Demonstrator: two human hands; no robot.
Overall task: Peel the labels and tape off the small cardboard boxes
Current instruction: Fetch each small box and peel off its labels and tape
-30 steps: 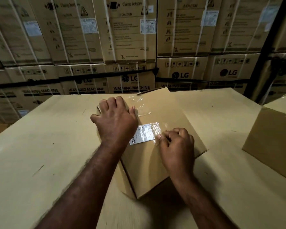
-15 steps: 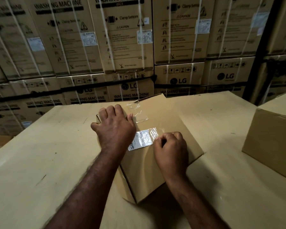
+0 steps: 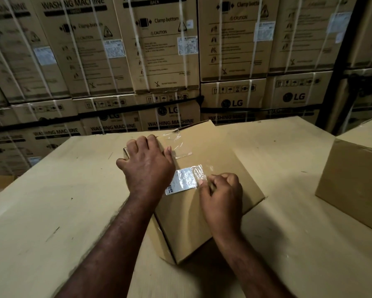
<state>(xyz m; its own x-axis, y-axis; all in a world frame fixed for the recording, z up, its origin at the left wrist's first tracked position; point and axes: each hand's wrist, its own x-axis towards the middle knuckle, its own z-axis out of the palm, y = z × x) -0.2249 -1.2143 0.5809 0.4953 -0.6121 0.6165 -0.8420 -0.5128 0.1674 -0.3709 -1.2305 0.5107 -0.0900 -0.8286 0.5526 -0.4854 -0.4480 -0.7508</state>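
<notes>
Many tall strapped washing-machine cartons (image 3: 165,50) are stacked behind a wide bench (image 3: 51,201) covered in pale brown cardboard. A second plain brown box (image 3: 353,186) is set at the bench's right edge. Near the bench's middle a small brown cardboard box (image 3: 202,222) is laid at an angle. Its far left edge is gripped by the left hand (image 3: 147,166), fingers pressed together and curled over it. A white printed label (image 3: 184,180) under glossy clear tape is stuck on the top face, just beside that hand. The label's right edge is pinched by thumb and forefinger of the right hand (image 3: 222,196).
</notes>
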